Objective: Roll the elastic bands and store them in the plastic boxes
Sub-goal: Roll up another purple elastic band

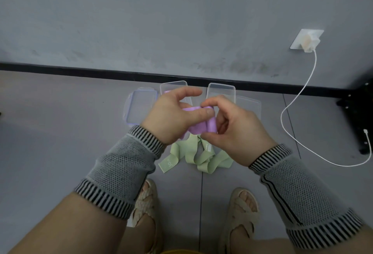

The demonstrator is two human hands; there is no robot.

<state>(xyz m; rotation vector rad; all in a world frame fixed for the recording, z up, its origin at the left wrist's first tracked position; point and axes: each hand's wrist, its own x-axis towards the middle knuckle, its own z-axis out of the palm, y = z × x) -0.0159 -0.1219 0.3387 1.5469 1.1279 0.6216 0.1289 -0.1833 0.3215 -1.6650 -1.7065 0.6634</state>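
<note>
Now purple band (201,120) pinched between both hands (partly rolled), above floor.

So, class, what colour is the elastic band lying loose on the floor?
Pale green elastic band, clearest in the head view.

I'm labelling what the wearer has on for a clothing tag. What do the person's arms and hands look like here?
Both hands, the left hand and the right hand, are bare: no gloves, and no rings or watch visible. Each forearm wears a grey mesh-knit sleeve with black-and-white striped bands at the wrist and upper ends; the right one also has a dark lengthwise stripe.
</note>
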